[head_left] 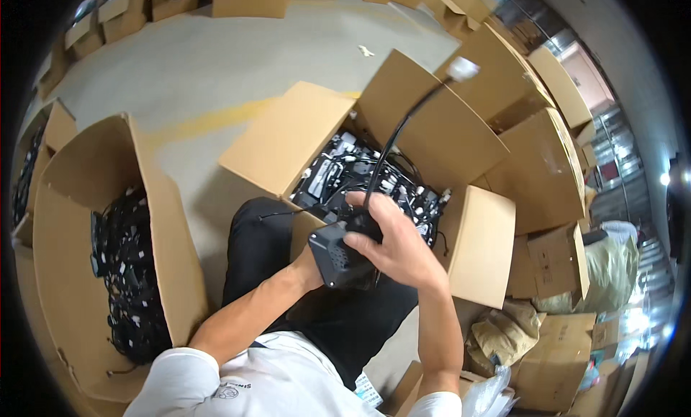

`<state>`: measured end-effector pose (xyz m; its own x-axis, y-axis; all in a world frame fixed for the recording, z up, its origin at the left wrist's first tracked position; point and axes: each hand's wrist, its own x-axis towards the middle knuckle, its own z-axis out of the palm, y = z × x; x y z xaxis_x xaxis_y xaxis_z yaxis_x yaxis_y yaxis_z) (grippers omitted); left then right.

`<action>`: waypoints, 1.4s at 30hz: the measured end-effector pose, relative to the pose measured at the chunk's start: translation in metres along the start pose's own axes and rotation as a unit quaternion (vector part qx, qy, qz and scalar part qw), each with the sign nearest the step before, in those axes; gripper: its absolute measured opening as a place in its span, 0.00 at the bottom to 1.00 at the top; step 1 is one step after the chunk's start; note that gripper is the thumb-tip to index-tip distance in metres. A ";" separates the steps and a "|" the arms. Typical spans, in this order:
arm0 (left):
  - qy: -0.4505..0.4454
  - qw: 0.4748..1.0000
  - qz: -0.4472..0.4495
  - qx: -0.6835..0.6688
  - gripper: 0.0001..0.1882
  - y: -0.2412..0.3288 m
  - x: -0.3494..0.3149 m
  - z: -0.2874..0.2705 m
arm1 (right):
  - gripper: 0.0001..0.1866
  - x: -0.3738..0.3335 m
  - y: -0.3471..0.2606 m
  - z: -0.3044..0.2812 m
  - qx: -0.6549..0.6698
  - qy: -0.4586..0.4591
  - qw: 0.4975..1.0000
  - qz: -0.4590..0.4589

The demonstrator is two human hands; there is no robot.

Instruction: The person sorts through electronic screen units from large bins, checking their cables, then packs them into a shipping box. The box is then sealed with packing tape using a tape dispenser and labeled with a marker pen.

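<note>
In front of my lap is a black box-shaped plastic device (332, 257) with a patch of small holes and screws at its corners. My left hand (308, 267) supports it from behind; its fingers are mostly hidden by the device. My right hand (394, 238) is closed round the bundled base of a black cable (394, 132) beside the device. Upward from that grip the cable curves and ends in a white connector (462, 69). Just beyond my hands, an open cardboard box (288, 140) holds many black devices with cables and white plugs (338, 165).
At my left stands another open carton (167, 251), with a heap of black cabled parts (128, 287) inside. More cartons (536, 158) crowd the right side, near a tan sack (506, 333) and clear plastic (489, 394). A yellow line (209, 119) crosses the grey floor.
</note>
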<state>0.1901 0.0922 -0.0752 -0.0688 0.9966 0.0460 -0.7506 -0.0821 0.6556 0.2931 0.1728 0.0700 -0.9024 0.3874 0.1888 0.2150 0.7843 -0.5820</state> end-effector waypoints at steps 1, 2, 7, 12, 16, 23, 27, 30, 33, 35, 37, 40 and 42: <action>0.014 0.993 -0.070 -0.089 0.17 0.001 -0.004 -0.007 | 0.27 -0.008 -0.004 0.004 0.037 -0.003 0.998 0.045; 0.027 0.974 -0.139 -0.177 0.17 0.001 -0.008 -0.012 | 0.24 -0.011 0.002 0.009 0.028 0.012 0.999 0.027; 0.134 0.982 -0.067 -0.116 0.21 0.004 -0.006 -0.001 | 0.11 -0.029 0.030 0.024 -0.011 0.262 0.958 0.113; 0.156 0.987 0.014 0.031 0.28 -0.001 0.001 0.014 | 0.09 -0.048 0.038 0.065 0.074 0.400 0.874 0.266; 0.109 0.989 0.008 0.095 0.27 0.008 -0.008 0.016 | 0.10 -0.048 0.033 0.091 0.189 0.470 0.809 0.297; 0.112 0.961 -0.018 0.253 0.29 0.028 0.000 0.018 | 0.10 -0.057 0.052 0.086 0.343 0.377 0.795 0.330; 0.127 0.920 -0.023 0.369 0.29 0.071 0.010 0.036 | 0.20 -0.091 0.048 0.049 0.170 0.395 0.868 0.248; 0.004 0.935 -0.104 0.340 0.40 0.087 0.030 0.070 | 0.53 -0.099 0.079 0.016 0.116 0.389 0.910 0.078; -0.032 0.955 -0.078 0.286 0.37 0.078 0.070 0.089 | 0.65 -0.103 0.085 0.031 0.564 0.258 0.783 0.051; -0.030 0.971 -0.050 0.233 0.30 0.060 0.110 0.093 | 0.51 -0.105 0.086 0.035 0.679 0.224 0.696 0.066; -0.003 0.975 -0.041 0.218 0.24 0.026 0.154 0.093 | 0.41 -0.110 0.087 0.044 0.646 0.326 0.672 0.155; 0.004 0.973 -0.098 0.209 0.22 -0.047 0.225 0.071 | 0.40 -0.116 0.088 0.054 0.565 0.497 0.630 0.189; 0.006 0.970 -0.138 0.201 0.22 -0.101 0.263 0.063 | 0.42 -0.115 0.093 0.055 0.563 0.540 0.601 0.175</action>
<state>0.2891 0.3634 -0.0815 0.0897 0.9795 -0.1802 -0.4256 0.2012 0.8822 0.3966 0.1746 -0.0496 0.0237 0.9984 -0.0521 -0.6167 -0.0264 -0.7867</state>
